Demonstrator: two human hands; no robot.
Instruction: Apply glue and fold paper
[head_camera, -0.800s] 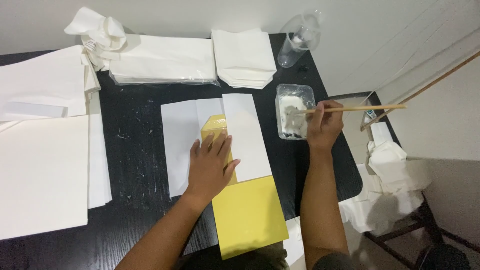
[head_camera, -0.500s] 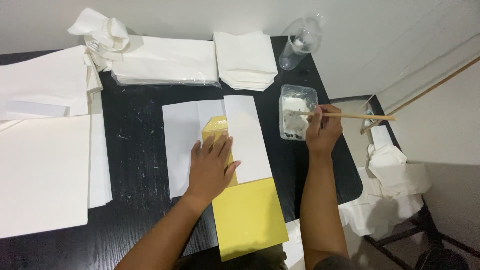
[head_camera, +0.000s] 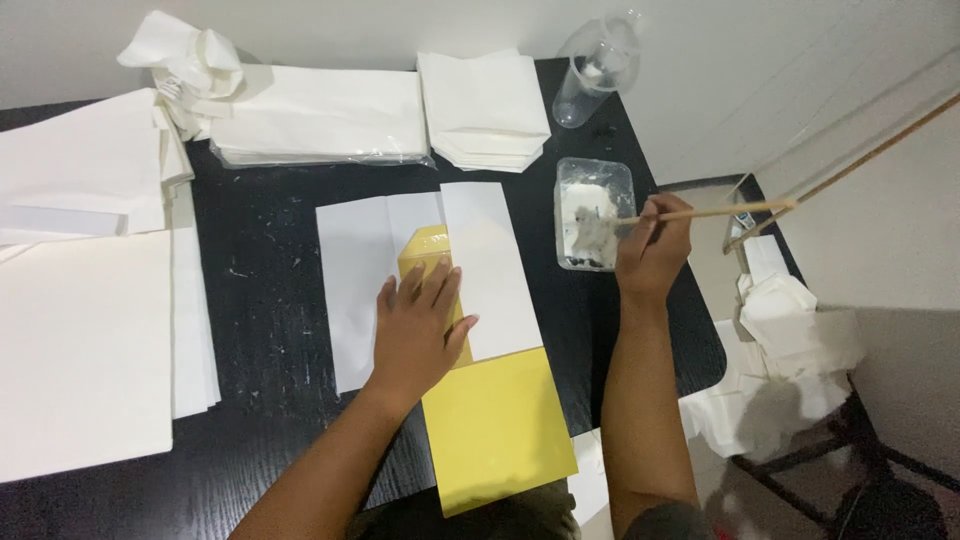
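My left hand lies flat, fingers spread, on a long yellow card that sits over a white sheet of paper on the black table. A white flap of that sheet is folded over the card's right side. My right hand grips a thin wooden brush handle. Its bristle end dips into a clear plastic tub holding white paste, to the right of the sheet.
Stacks of white paper fill the table's left side. Folded white bags and another pile lie along the back, beside crumpled paper and a clear plastic jug. White papers rest off the table's right edge.
My right hand has shifted slightly and the brush handle has tilted while its tip stays in the tub. My left hand stays pressed on the yellow card.
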